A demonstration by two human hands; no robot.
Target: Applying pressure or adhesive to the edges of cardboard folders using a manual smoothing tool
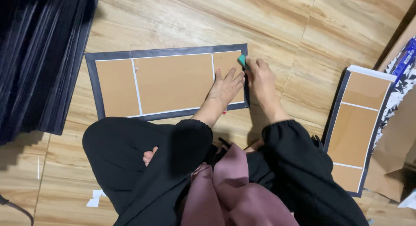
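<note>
The cover board (173, 82) is lying on the floor (277, 18), long axis running left to right. The left hand (227, 87) is pressing flat, fingers spread, on its right panel. The right hand (260, 81), nearer the right edge, is gripping a green scraper (242, 60) at the top right corner.

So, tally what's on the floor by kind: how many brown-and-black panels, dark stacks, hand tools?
Brown board panels with black borders: 2, one under the hands, one at the right
Stacks of dark sheets: 1
Small teal tools: 1, in the right hand
Total: 4
</note>
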